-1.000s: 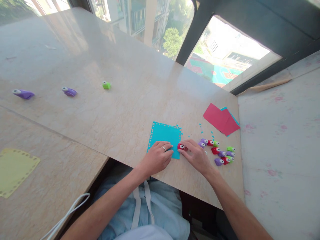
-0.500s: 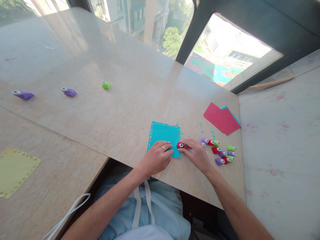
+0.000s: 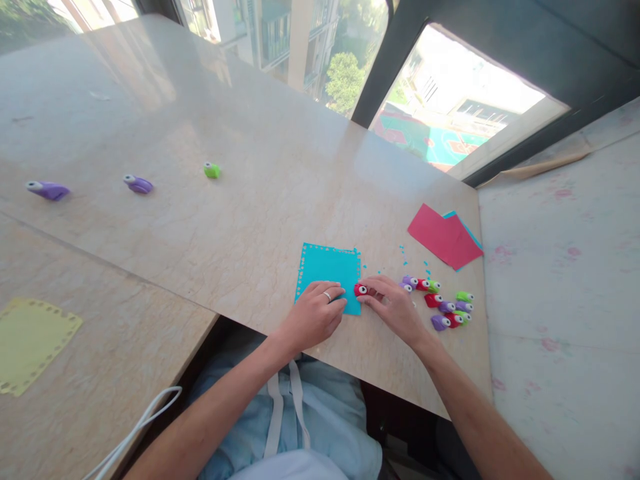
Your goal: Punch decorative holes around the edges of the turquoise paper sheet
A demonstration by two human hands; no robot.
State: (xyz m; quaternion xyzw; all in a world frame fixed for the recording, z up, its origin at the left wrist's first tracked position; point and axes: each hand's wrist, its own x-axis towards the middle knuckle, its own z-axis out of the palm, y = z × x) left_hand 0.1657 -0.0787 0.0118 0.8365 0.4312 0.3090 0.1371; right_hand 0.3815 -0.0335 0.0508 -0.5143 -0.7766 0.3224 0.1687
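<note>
A blue sheet of paper (image 3: 327,267) lies near the table's front edge, with small punched holes along its left, top and right edges. My left hand (image 3: 316,312) rests on its lower part, fingers laid out over the paper. At the right edge of the sheet, a small red craft punch (image 3: 360,290) is gripped between the thumb and fingers of my right hand (image 3: 393,307). Tiny blue paper bits (image 3: 403,252) are scattered beyond that hand. To its right stand several purple, red and green craft punches (image 3: 447,307) in a group.
Red and blue paper sheets (image 3: 443,233) lie at the right by the wall. A yellow punched sheet (image 3: 37,343) is at the far left, near a white cable (image 3: 143,420). Farther back stand two purple punches (image 3: 139,185) and a green one (image 3: 212,170).
Almost nothing differs. Both hands, the blue sheet and the red punch keep their places; the view has shifted very slightly.
</note>
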